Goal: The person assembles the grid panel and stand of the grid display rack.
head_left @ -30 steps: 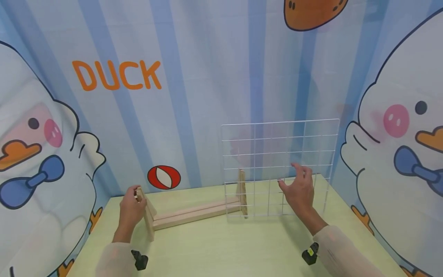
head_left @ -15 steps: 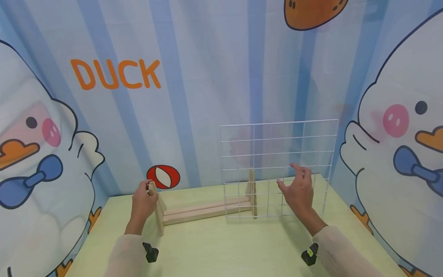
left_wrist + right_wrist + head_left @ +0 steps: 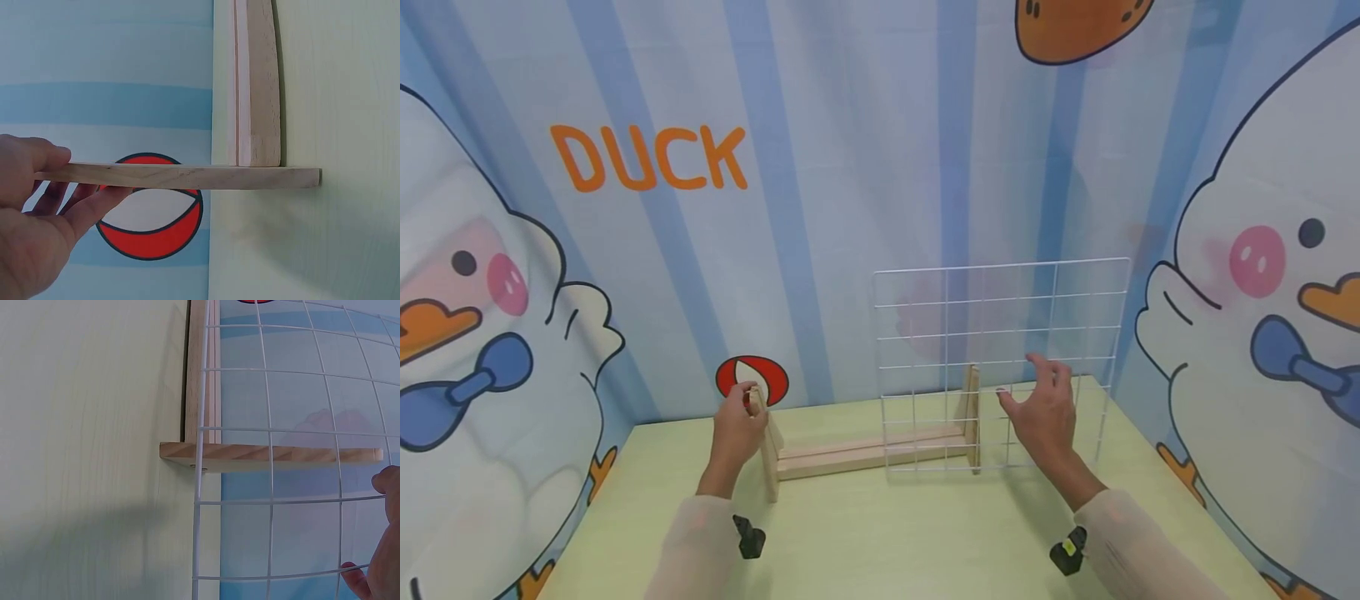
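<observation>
The left hand [image 3: 737, 427] pinches the wooden stand [image 3: 850, 463], now shifted right, farther behind the wire grid [image 3: 985, 332] the right hand [image 3: 1047, 417] grips.

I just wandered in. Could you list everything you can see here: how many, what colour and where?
Table: 1, pale yellow-green, centre foreground
Wooden stand: 1, pale wood, toward the table's back
Wire grid: 1, white, upright, in front of the stand's right end
Backdrop: 1, striped blue, behind the table
Duck prints: 2, mostly white, backdrop's left and right
DUCK lettering: 1 word, orange, upper left
Oval print: 1, red and white, behind the stand's left end
Cut-off print: 1, orange-brown, top edge
Black devices: 2, mostly black, at the wrists
Sleeves: 2, off-white, bottom
Left hand: 1, bare, gripping the stand's left end
Right hand: 1, bare, holding the grid
</observation>
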Motion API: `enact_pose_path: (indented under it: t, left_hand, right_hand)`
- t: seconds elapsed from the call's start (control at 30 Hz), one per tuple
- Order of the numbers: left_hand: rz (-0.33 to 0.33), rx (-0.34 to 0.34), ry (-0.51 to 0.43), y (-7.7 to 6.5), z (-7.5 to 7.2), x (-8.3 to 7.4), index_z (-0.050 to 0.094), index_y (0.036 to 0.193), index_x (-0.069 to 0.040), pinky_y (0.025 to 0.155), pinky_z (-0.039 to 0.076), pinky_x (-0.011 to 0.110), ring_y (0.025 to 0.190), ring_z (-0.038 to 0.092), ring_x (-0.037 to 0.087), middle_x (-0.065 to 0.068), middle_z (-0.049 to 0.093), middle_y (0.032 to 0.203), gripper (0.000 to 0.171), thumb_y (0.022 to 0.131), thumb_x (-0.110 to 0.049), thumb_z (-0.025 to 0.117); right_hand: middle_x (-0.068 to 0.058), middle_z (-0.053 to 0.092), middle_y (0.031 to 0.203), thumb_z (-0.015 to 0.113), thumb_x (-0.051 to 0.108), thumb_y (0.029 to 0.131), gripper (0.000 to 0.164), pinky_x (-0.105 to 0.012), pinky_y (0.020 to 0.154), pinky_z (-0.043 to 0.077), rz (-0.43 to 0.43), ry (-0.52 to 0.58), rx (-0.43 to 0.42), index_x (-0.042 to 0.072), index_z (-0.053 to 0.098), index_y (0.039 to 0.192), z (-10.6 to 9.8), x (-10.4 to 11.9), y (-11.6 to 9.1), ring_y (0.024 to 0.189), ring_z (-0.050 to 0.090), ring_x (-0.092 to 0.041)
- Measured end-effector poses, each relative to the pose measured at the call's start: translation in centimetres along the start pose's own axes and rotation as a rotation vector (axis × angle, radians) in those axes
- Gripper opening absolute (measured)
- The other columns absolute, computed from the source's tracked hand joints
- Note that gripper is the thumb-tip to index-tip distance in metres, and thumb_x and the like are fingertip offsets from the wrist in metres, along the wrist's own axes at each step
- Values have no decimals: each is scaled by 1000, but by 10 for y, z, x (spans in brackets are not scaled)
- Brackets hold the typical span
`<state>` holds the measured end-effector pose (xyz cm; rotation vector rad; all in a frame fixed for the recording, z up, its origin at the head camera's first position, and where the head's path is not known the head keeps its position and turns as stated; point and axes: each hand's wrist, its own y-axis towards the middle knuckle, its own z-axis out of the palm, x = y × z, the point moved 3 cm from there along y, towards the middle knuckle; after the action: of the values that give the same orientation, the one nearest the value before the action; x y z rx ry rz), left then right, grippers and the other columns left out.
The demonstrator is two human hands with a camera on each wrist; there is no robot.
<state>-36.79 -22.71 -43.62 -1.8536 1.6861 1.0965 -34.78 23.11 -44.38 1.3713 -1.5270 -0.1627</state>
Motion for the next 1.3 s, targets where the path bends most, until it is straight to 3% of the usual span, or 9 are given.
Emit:
enact_pose_path:
  t: [0.23, 0.5, 0.83, 1.3]
  left_hand:
    - [5, 34, -9, 1, 12, -8, 41, 147, 0, 97, 57, 52, 118, 58, 39, 25, 54, 141, 55, 96, -4, 59]
    - [75, 18, -22, 1, 26, -18, 46, 143, 2, 97, 57, 52, 118, 62, 37, 24, 60, 135, 52, 93, -2, 61]
    - [56, 76, -86, 2, 41, -30, 43, 147, 1, 101, 55, 52, 129, 58, 40, 23, 54, 142, 55, 95, -3, 61]
    - [99, 48, -103, -1, 57, -40, 49, 138, 2, 94, 59, 50, 119, 63, 38, 22, 60, 132, 49, 91, -2, 64]
  right_hand:
    - [-22, 51, 123, 91, 19, 72, 74, -52, 62, 51, -9, -7, -2, 11, 55, 136, -1, 1, -1, 88, 61, -42]
    - [-23, 52, 123, 91, 17, 72, 72, -54, 66, 53, -20, 9, -5, 11, 56, 135, -1, 0, -1, 92, 61, -43]
    - [-22, 51, 126, 90, 19, 74, 73, -52, 64, 51, -12, 21, 10, 11, 54, 137, -1, 1, -1, 92, 60, -41]
    - [-22, 51, 124, 90, 21, 74, 74, -52, 63, 51, -11, 17, 14, 11, 53, 137, -2, 3, -1, 89, 60, -40]
